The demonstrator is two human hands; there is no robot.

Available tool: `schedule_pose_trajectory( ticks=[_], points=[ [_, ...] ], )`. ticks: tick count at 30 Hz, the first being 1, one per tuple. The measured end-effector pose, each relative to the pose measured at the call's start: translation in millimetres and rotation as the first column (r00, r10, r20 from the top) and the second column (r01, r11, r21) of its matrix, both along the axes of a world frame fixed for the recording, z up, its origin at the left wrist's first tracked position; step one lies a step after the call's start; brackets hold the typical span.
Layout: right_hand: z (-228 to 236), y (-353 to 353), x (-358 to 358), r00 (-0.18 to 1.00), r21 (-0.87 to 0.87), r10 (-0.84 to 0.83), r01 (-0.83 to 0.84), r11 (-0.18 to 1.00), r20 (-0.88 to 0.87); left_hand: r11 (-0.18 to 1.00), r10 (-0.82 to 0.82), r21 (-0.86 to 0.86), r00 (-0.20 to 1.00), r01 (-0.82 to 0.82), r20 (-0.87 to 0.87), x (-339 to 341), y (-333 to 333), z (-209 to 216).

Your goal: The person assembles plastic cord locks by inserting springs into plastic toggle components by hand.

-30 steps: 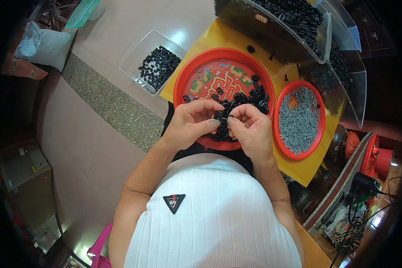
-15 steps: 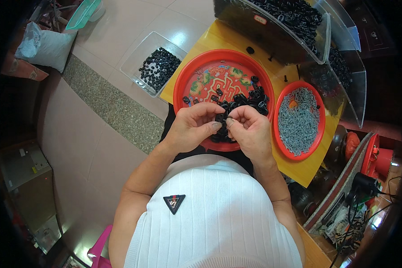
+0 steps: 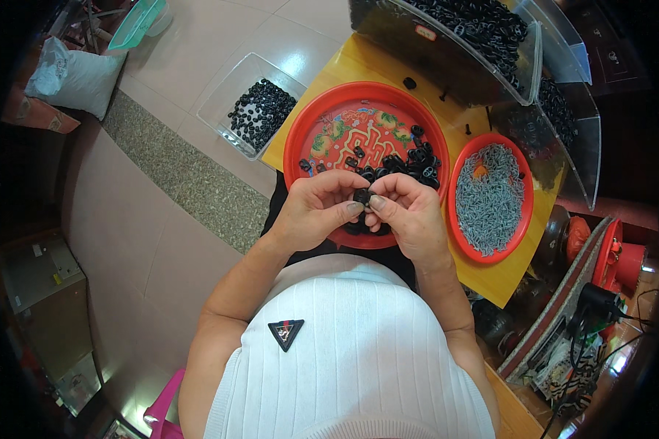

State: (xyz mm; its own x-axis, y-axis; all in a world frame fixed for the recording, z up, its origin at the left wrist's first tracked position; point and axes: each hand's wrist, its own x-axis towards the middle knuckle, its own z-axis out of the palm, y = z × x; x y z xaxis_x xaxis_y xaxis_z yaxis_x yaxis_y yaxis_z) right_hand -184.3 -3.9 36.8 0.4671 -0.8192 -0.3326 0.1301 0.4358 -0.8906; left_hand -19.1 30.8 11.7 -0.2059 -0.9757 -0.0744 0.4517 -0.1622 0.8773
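Observation:
Over the near rim of a round red tray (image 3: 291,139), my two hands meet, fingertips close together. A small black plastic piece (image 3: 361,195) is pinched between the thumb and fingers of my left hand (image 3: 316,210). My right hand (image 3: 411,212) is closed in a pinch against that piece's right side; whatever its fingertips hold is too small and covered to make out. Beyond my hands, many similar black pieces (image 3: 421,162) with holes lie heaped in the tray's right part, and a few are scattered on its printed bottom.
Right of the round tray, an oval red tray (image 3: 490,197) holds many small grey screws. Clear bins (image 3: 483,66) of black parts stand at the back right of the yellow table (image 3: 509,282). A clear box (image 3: 212,110) with black pieces sits left of the table.
My right fingertips have come slightly closer to the black piece in my left hand, which now shows more plainly between them. The trays and bins have stayed put.

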Motion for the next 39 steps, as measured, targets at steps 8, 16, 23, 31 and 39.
schedule_pose_trajectory(
  ticks=[8,16,23,31,39],
  points=[
    [-12.9,1.1,-2.9,0.989,0.013,-0.005,0.003,1.0,0.146,1.0,0.007,0.001,0.999,-0.007,-0.044,-0.9,1.6,1.9],
    [-11.8,0.4,-4.8,0.984,0.064,0.026,-0.038,0.997,0.175,0.997,0.027,-0.076,0.999,-0.025,0.025,-4.6,3.8,-2.2],
    [-9.9,1.0,-2.9,0.991,0.042,0.01,-0.016,0.999,0.135,0.988,0.079,-0.138,0.994,-0.068,0.077,-8.4,5.8,-6.4],
    [-17.4,-6.7,0.6,0.995,-0.042,0.051,-0.048,0.998,0.081,0.977,0.125,-0.189,0.987,-0.103,0.106,-15.6,3.8,-5.9],
    [-5.5,-4.3,-8.6,0.999,-0.033,-0.007,0.006,0.999,-0.037,0.993,0.066,-0.113,0.965,-0.039,0.252,-21.3,-2.3,-0.5]
  ],
)
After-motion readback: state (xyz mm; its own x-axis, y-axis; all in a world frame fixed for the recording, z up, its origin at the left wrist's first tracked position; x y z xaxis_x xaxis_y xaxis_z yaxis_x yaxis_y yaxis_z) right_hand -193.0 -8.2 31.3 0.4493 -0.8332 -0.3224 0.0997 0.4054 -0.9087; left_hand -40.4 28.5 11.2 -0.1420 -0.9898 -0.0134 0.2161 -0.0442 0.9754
